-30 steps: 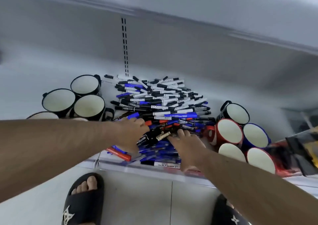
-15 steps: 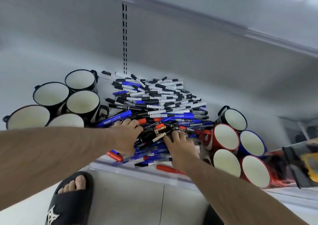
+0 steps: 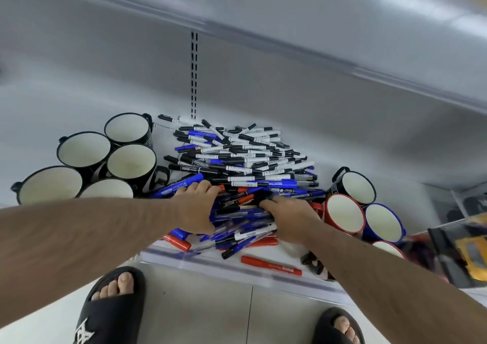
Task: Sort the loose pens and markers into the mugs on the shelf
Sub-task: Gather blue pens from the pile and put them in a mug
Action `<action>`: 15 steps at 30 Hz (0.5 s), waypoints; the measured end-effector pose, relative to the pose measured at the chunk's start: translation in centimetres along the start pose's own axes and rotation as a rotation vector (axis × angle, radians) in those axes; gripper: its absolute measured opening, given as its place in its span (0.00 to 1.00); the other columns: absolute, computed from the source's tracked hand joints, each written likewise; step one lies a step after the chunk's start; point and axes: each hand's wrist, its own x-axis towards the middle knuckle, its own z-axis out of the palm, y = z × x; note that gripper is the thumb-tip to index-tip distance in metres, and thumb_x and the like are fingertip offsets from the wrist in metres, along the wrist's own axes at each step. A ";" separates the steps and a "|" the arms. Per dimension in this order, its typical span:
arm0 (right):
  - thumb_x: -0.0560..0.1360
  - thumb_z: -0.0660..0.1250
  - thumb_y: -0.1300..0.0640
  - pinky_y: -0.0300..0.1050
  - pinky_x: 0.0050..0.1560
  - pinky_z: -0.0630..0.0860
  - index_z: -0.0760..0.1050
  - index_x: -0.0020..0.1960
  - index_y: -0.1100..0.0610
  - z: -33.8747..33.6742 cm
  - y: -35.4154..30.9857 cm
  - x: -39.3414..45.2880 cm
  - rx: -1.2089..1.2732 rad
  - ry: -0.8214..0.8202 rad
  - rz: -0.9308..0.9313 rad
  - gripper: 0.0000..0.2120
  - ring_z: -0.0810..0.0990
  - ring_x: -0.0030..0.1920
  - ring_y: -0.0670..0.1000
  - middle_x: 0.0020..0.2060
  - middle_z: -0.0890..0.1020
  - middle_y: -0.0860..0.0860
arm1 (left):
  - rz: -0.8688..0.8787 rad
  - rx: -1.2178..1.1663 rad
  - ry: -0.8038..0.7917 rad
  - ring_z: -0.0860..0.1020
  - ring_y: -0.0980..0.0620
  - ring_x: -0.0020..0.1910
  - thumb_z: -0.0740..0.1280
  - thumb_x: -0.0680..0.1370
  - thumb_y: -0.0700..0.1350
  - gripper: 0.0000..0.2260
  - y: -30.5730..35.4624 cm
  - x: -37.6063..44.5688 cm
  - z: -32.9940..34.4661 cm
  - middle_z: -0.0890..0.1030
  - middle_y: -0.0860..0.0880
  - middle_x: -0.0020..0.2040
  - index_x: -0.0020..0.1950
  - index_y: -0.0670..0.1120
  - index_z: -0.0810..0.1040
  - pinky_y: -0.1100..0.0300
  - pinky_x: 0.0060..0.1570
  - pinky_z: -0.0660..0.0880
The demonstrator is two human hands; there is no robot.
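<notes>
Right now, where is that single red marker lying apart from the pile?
In the head view, the red marker lies alone near the shelf's front edge, just below the pen pile and under the right forearm.

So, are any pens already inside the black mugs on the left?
No: the black mugs show only bare white insides; pens lie in the pile.

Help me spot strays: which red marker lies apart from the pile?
The red marker alone near the shelf's front edge, below the right hand; the other red ones touch the pile.
</notes>
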 end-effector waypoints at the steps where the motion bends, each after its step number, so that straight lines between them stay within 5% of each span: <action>1: 0.70 0.69 0.59 0.48 0.49 0.78 0.61 0.73 0.45 -0.4 0.3 0.0 0.009 0.013 -0.002 0.34 0.77 0.56 0.53 0.60 0.75 0.48 | -0.010 -0.016 0.010 0.59 0.43 0.74 0.72 0.70 0.55 0.45 -0.1 0.0 0.0 0.57 0.46 0.75 0.79 0.49 0.49 0.44 0.72 0.60; 5: 0.71 0.66 0.60 0.48 0.50 0.76 0.66 0.70 0.44 -2.1 1.4 -0.1 0.070 0.088 0.059 0.29 0.78 0.55 0.53 0.55 0.77 0.48 | -0.028 -0.067 0.034 0.62 0.44 0.72 0.73 0.69 0.57 0.44 -0.2 -0.1 -0.3 0.60 0.47 0.73 0.78 0.50 0.52 0.44 0.70 0.62; 9: 0.71 0.65 0.61 0.43 0.41 0.73 0.71 0.61 0.43 -3.7 2.3 0.2 0.197 0.175 0.200 0.22 0.79 0.47 0.53 0.44 0.78 0.47 | -0.095 -0.230 0.102 0.63 0.44 0.71 0.74 0.67 0.57 0.47 0.4 0.2 -1.1 0.59 0.47 0.73 0.78 0.50 0.51 0.44 0.70 0.63; 15: 0.69 0.67 0.61 0.42 0.39 0.76 0.75 0.57 0.54 -2.8 1.3 2.2 0.785 0.163 0.623 0.16 0.79 0.41 0.54 0.43 0.80 0.51 | -0.267 -0.661 0.175 0.60 0.44 0.73 0.76 0.67 0.56 0.48 0.8 0.8 -2.5 0.57 0.45 0.74 0.78 0.49 0.51 0.48 0.68 0.65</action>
